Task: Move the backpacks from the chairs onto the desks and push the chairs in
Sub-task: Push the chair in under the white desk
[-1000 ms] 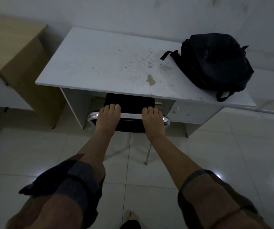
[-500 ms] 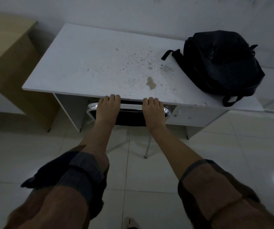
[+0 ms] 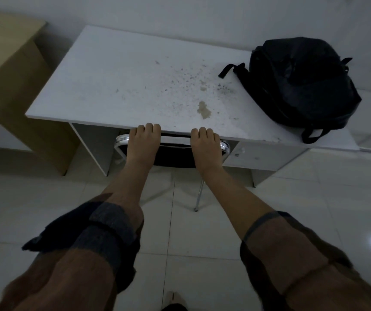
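Observation:
A black backpack [image 3: 301,81] lies on the right end of the white desk [image 3: 121,81]. Under the desk's front edge stands a black chair [image 3: 175,152] with a chrome frame; its seat is hidden beneath the desktop and only the backrest top shows. My left hand [image 3: 143,144] grips the left part of the chair's top rail. My right hand [image 3: 207,148] grips the right part of that rail. The fingers of both hands curl over the rail, right against the desk's front edge.
A wooden desk [image 3: 7,70] stands at the left, close to the white one. A drawer unit [image 3: 265,156] sits under the white desk's right side. A white wall runs behind. Glossy floor tiles [image 3: 314,209] spread around me.
The chair has slid further under the desk with both hands on its rail. The seat, visible a second ago, is now hidden by the desktop.

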